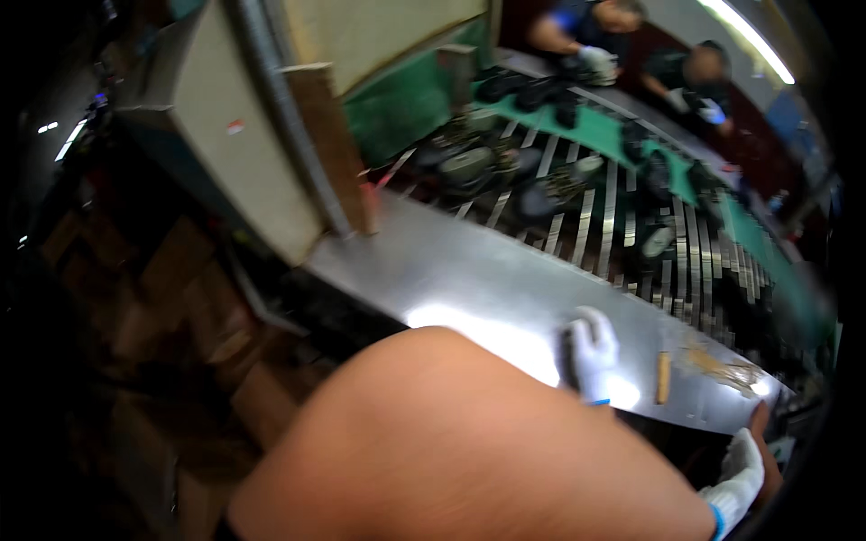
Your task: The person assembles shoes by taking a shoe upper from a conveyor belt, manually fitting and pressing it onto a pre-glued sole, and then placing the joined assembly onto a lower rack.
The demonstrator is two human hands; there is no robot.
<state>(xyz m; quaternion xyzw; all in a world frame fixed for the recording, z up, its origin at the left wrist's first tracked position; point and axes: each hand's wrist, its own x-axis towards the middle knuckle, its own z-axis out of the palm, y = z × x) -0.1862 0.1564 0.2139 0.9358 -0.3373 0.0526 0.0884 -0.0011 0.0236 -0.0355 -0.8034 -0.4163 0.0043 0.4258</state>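
Two white-gloved hands show at five o'clock: the left hand (pixel 591 353) and the right hand (pixel 740 478). One small brown stick (pixel 663 377) lies on the single steel table (pixel 469 270). Two other people (pixel 586 32) work at one o'clock.

A bare upper arm (pixel 451 442) is filling the six o'clock area. Beyond it, the white-gloved left hand (pixel 591 352) is resting on the shiny steel table (pixel 469 270). The white-gloved right hand (pixel 741 473) is touching the table's edge at five o'clock. A small brown wooden stick (pixel 663 377) is lying just right of the left hand. Dark shoes (pixel 541 194) are riding a slatted metal conveyor (pixel 622 225) toward one o'clock.
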